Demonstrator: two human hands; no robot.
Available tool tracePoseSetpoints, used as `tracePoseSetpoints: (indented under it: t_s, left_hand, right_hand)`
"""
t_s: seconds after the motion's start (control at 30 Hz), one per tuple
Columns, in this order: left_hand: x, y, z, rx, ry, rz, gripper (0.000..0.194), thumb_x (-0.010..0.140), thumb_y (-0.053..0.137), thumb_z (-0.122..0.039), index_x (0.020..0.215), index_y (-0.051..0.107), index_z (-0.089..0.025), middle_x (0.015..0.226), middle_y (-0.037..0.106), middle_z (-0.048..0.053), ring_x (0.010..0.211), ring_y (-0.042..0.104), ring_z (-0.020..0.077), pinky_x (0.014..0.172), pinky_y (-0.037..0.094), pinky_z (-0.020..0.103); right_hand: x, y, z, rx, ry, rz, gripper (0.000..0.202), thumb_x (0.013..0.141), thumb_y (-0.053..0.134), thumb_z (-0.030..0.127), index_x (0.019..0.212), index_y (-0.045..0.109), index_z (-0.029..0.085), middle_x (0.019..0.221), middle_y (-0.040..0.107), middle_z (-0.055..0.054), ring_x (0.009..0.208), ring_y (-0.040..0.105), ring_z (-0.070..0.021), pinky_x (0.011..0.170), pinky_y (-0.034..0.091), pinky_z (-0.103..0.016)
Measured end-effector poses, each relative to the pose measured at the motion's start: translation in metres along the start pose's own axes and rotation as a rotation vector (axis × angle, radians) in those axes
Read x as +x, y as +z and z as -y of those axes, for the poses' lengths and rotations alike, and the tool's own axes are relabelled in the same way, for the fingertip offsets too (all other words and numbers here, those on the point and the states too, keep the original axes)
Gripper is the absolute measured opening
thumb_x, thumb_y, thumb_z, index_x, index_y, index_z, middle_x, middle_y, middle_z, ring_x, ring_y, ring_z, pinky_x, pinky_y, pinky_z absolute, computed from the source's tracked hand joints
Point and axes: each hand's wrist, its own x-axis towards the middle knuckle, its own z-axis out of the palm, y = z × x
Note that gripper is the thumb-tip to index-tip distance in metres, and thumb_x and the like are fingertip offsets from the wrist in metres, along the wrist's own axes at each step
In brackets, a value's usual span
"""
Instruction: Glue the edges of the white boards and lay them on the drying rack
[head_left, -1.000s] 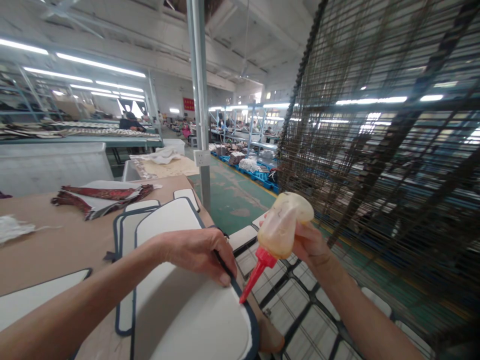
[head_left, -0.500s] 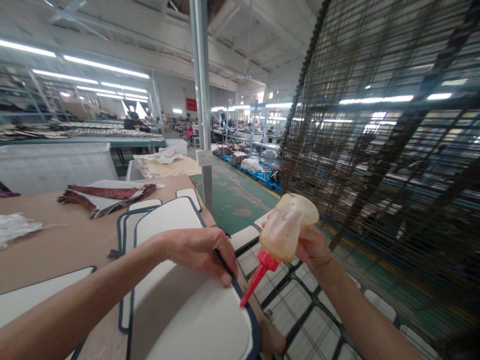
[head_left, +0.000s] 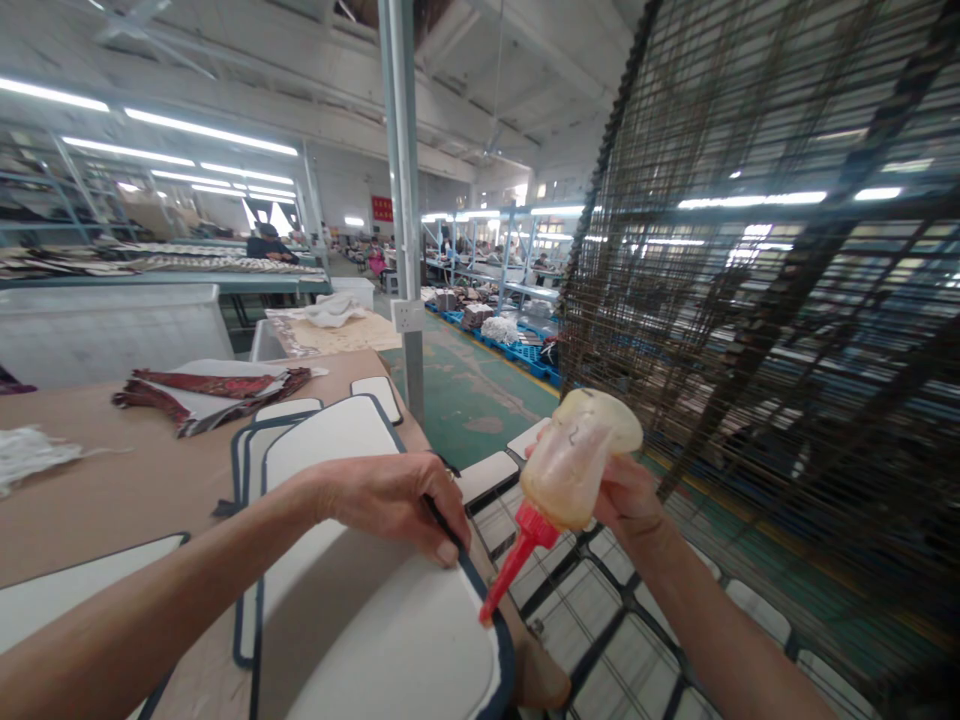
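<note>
My right hand (head_left: 626, 490) is wrapped around a cloudy, yellowish squeeze bottle (head_left: 570, 455), tipped downward. Its red nozzle (head_left: 514, 570) ends at the inner side of the dark edging on a white, round-cornered panel (head_left: 405, 630). That panel's right edge is pinched by my left hand (head_left: 409, 505), thumb on the white face and fingers over the dark strip (head_left: 476, 572). Underneath and behind lie more dark-edged white panels (head_left: 330, 440), partly covered by my left forearm. The palm side of my right hand is hidden behind the bottle.
On the brown table (head_left: 67, 500) lie a folded red-patterned fabric bundle (head_left: 214, 390) and white scraps (head_left: 34, 455). A wire rack (head_left: 630, 640) with several panels stands at the lower right, below an upright wire grid (head_left: 712, 250). A grey post (head_left: 405, 200) rises beyond the table.
The bottle and its nozzle tip have shifted slightly down along the panel's dark edge. My left hand keeps its pinch on the panel with hardly any movement.
</note>
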Motion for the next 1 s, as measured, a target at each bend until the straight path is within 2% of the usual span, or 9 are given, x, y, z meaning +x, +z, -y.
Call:
tracePoseSetpoints:
  t_s: [0.17, 0.27, 0.37, 0.43, 0.53, 0.67, 0.87, 1.0]
  left_hand:
    - [-0.005, -0.002, 0.005, 0.005, 0.014, -0.031, 0.025, 0.083, 0.065, -0.029, 0.093, 0.078, -0.009, 0.080, 0.073, 0.009, 0.071, 0.059, 0.0146, 0.066, 0.045, 0.018]
    - [-0.009, -0.004, 0.007, -0.010, 0.035, -0.059, 0.025, 0.083, 0.064, -0.029, 0.092, 0.077, -0.009, 0.080, 0.073, 0.008, 0.069, 0.057, 0.0135, 0.064, 0.044, 0.018]
    - [-0.013, -0.006, 0.008, -0.004, 0.024, -0.098, 0.024, 0.084, 0.063, -0.027, 0.090, 0.077, -0.008, 0.074, 0.070, 0.007, 0.062, 0.053, 0.0114, 0.058, 0.040, 0.017]
    - [-0.017, -0.006, 0.010, -0.004, -0.018, -0.139, 0.025, 0.083, 0.062, -0.028, 0.087, 0.076, -0.008, 0.070, 0.066, 0.005, 0.061, 0.051, 0.0109, 0.056, 0.038, 0.018]
    - [-0.024, -0.006, 0.015, -0.007, -0.110, -0.194, 0.029, 0.083, 0.061, -0.034, 0.086, 0.075, -0.008, 0.069, 0.061, 0.003, 0.062, 0.050, 0.0115, 0.054, 0.035, 0.018]
    - [-0.033, -0.007, 0.022, 0.077, -0.164, -0.271, 0.035, 0.085, 0.058, -0.041, 0.084, 0.073, -0.010, 0.068, 0.058, 0.002, 0.063, 0.049, 0.0116, 0.055, 0.033, 0.019]
    - [-0.043, -0.003, 0.030, 0.100, -0.265, -0.394, 0.036, 0.084, 0.056, -0.045, 0.079, 0.071, -0.013, 0.070, 0.059, 0.001, 0.068, 0.052, 0.0136, 0.056, 0.034, 0.019]
    - [-0.047, -0.001, 0.035, 0.075, -0.334, -0.445, 0.038, 0.083, 0.056, -0.049, 0.084, 0.072, -0.014, 0.075, 0.064, 0.002, 0.072, 0.055, 0.0162, 0.059, 0.036, 0.020]
  right_hand:
    - [-0.003, -0.002, -0.002, -0.001, 0.041, -0.013, 0.052, 0.048, 0.088, 0.048, 0.092, 0.075, 0.024, 0.088, 0.075, -0.003, 0.078, 0.070, -0.0247, 0.072, 0.060, -0.034]
    - [-0.005, -0.002, -0.002, -0.005, -0.002, -0.024, 0.051, 0.048, 0.088, 0.048, 0.091, 0.074, 0.025, 0.085, 0.075, -0.003, 0.079, 0.070, -0.0276, 0.079, 0.058, -0.041]
    - [-0.006, 0.001, -0.002, 0.000, -0.085, -0.050, 0.039, 0.050, 0.087, 0.044, 0.082, 0.074, 0.027, 0.076, 0.074, -0.003, 0.085, 0.070, -0.0321, 0.092, 0.051, -0.050]
    - [-0.008, 0.002, -0.002, 0.007, -0.112, -0.060, 0.037, 0.051, 0.086, 0.042, 0.083, 0.073, 0.027, 0.075, 0.074, -0.003, 0.091, 0.069, -0.0342, 0.097, 0.046, -0.053]
    - [-0.011, 0.002, -0.003, -0.002, -0.119, -0.061, 0.047, 0.053, 0.084, 0.043, 0.096, 0.071, 0.027, 0.083, 0.075, -0.006, 0.097, 0.067, -0.0360, 0.099, 0.044, -0.055]
    - [-0.013, 0.001, -0.006, -0.017, -0.208, -0.134, 0.053, 0.054, 0.083, 0.043, 0.103, 0.069, 0.027, 0.092, 0.074, -0.008, 0.096, 0.067, -0.0363, 0.100, 0.043, -0.056]
    - [-0.017, -0.001, -0.012, -0.030, -0.308, -0.185, 0.051, 0.057, 0.085, 0.042, 0.104, 0.070, 0.028, 0.083, 0.075, -0.006, 0.089, 0.070, -0.0350, 0.100, 0.043, -0.057]
    - [-0.015, 0.002, -0.015, -0.027, -0.340, -0.223, 0.056, 0.058, 0.085, 0.042, 0.109, 0.068, 0.029, 0.090, 0.075, -0.007, 0.093, 0.069, -0.0351, 0.101, 0.042, -0.058]
